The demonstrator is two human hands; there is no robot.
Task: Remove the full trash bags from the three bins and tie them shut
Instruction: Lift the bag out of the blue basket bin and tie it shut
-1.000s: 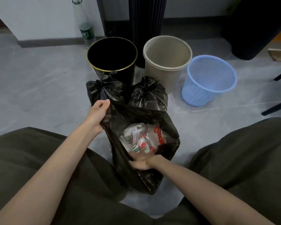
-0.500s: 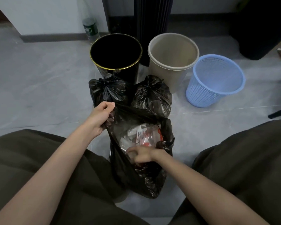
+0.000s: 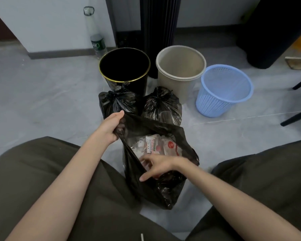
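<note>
An open black trash bag [image 3: 163,190] full of plastic wrappers stands on the floor between my knees. My left hand [image 3: 111,126] grips its rim at the far left corner and holds it up. My right hand [image 3: 155,166] lies at the bag's near rim with the fingers spread over the mouth and the thumb outside. Two tied black bags [image 3: 117,101] [image 3: 162,106] sit just behind it. Behind those stand three bins with no bags in them: a black bin [image 3: 125,79], a beige bin [image 3: 179,73] and a blue mesh basket [image 3: 222,96].
A clear plastic bottle [image 3: 96,40] stands by the wall at the back left. A dark ribbed column [image 3: 157,32] rises behind the bins. Chair legs [image 3: 297,115] cross the right edge. My knees fill the lower corners of the view.
My right hand has slid left along the bag's near rim and its fingers have spread. My left hand keeps its grip on the far rim. The view has shifted slightly.
</note>
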